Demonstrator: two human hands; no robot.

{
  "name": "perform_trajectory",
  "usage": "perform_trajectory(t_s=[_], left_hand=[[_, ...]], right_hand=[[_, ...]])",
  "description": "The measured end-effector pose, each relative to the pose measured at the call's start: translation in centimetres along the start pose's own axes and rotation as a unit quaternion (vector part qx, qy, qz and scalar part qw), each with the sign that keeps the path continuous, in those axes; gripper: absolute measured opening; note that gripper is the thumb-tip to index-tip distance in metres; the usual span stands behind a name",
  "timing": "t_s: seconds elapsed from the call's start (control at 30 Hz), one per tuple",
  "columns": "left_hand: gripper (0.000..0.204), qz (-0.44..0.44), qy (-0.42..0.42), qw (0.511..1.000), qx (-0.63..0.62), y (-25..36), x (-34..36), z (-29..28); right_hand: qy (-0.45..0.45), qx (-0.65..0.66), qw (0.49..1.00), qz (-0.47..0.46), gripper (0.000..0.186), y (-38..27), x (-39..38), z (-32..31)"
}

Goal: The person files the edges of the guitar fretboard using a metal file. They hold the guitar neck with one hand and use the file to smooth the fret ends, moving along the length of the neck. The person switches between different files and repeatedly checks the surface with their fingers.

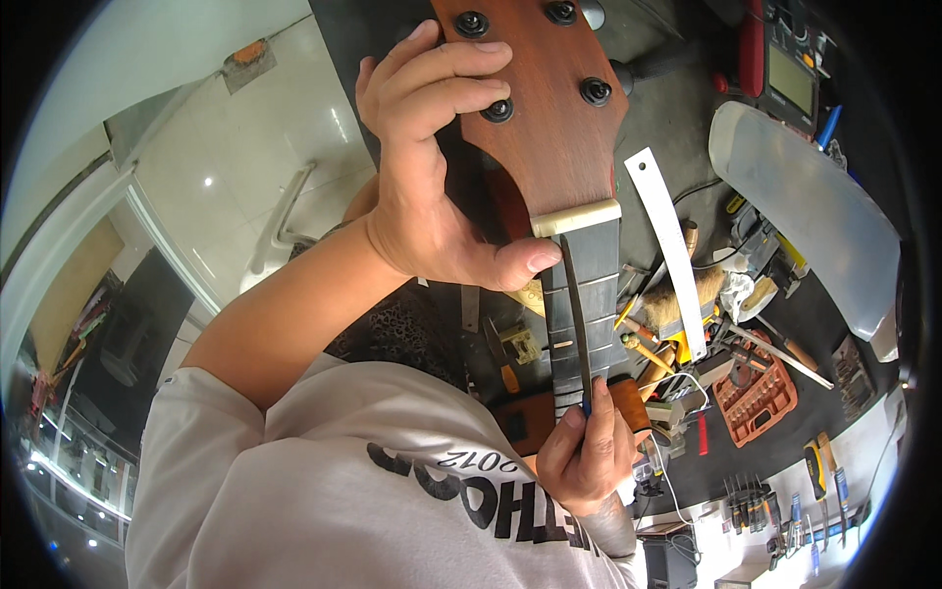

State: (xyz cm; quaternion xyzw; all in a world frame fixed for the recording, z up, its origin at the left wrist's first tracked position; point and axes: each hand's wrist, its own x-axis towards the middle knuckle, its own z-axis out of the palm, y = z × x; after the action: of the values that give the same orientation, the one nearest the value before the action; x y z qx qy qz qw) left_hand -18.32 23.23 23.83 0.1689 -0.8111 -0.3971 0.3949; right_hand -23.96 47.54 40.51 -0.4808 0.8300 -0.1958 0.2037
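A ukulele-like instrument's wooden headstock (549,118) with black tuning-post bushings stands at the top. Below it are a pale nut (576,217) and a dark fretboard (596,265) with metal frets. My left hand (432,167) has its fingers spread over the headstock's left edge, and its thumb touches the fretboard side just under the nut, beside the tip of a file. That slim dark file (576,314) lies lengthwise over the fretboard, its tip close to the nut. My right hand (589,447) is closed around its blue handle, lower down by the instrument's body (530,420).
A long white ruler-like strip (670,250) lies right of the neck. Beyond are a translucent plastic bin (805,216), a brush (677,304), an orange socket case (756,391), a multimeter-like device (790,79) and scattered hand tools. A white chair (280,231) stands on the tiled floor at left.
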Motion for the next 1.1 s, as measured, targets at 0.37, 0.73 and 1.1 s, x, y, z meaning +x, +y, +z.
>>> perform_trajectory(t_s=[0.37, 0.73, 1.1], left_hand=[[0.093, -0.01, 0.011, 1.0, 0.009, 0.3, 0.0, 0.0], [0.098, -0.016, 0.01, 1.0, -0.01, 0.3, 0.0, 0.0], [0.105, 0.005, -0.001, 1.0, -0.012, -0.1, 0.0, -0.5]], right_hand=[[0.015, -0.033, 0.999, -0.025, 0.058, 0.2, -0.2, 0.2], [0.086, -0.018, 0.995, 0.041, 0.034, 0.1, -0.5, 1.2], [0.002, -0.025, 0.999, 0.025, 0.044, -0.3, 0.8, 0.1]])
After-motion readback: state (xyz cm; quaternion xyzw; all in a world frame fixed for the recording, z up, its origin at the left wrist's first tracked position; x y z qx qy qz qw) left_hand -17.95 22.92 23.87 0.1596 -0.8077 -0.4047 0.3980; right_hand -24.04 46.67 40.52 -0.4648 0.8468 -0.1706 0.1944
